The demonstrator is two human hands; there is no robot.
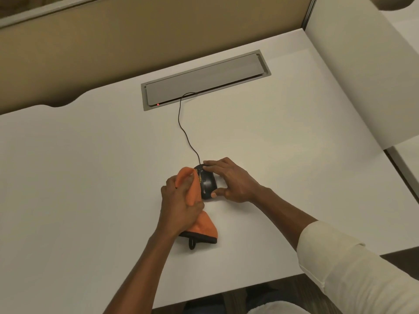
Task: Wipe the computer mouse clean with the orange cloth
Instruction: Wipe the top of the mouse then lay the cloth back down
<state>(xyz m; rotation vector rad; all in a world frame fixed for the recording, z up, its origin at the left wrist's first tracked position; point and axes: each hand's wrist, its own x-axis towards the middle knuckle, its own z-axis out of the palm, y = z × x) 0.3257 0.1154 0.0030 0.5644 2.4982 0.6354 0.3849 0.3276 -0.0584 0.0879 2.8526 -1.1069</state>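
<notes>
Wiping underway: left hand point(179, 198) grips the orange cloth point(192, 189) against the mouse point(207, 183); right hand point(229, 180) holds it, fingers spread; next, probably the other side.

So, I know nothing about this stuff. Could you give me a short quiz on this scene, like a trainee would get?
1. True or false: the left hand grips the orange cloth.
2. Which hand steadies the computer mouse? A left, B right, C neither.
3. What colour is the cloth's edging?
Key: 1 true; 2 B, the right hand; 3 black.
</notes>
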